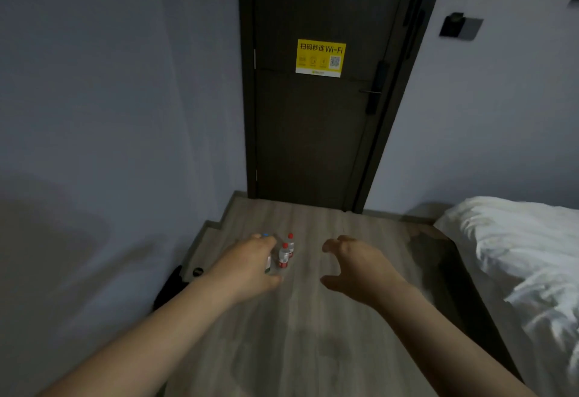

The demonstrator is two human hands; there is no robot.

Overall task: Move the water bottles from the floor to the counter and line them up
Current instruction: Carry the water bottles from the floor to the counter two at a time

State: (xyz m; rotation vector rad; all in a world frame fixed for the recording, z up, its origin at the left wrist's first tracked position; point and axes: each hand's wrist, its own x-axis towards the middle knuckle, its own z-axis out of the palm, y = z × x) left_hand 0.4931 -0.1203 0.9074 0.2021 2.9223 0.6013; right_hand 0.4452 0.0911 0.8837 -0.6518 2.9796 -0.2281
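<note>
Here, both bare arms reach over the wood floor (pixel 313 334); the left hand (pixel 250 263) and right hand (pixel 360 266) hold nothing, fingers loosely bent. Beyond them, standing on the floor, are the near red-capped bottle (pixel 283 256), the far red-capped bottle (pixel 290 244), and a blue-capped bottle (pixel 265 235) half hidden behind the left hand. A white bed (pixel 517 240) lies to the right, and the dark door (pixel 313 133) stands farthest.

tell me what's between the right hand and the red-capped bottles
Only bare floor, seen in the head view, separates the right hand from the red-capped bottles.
</note>
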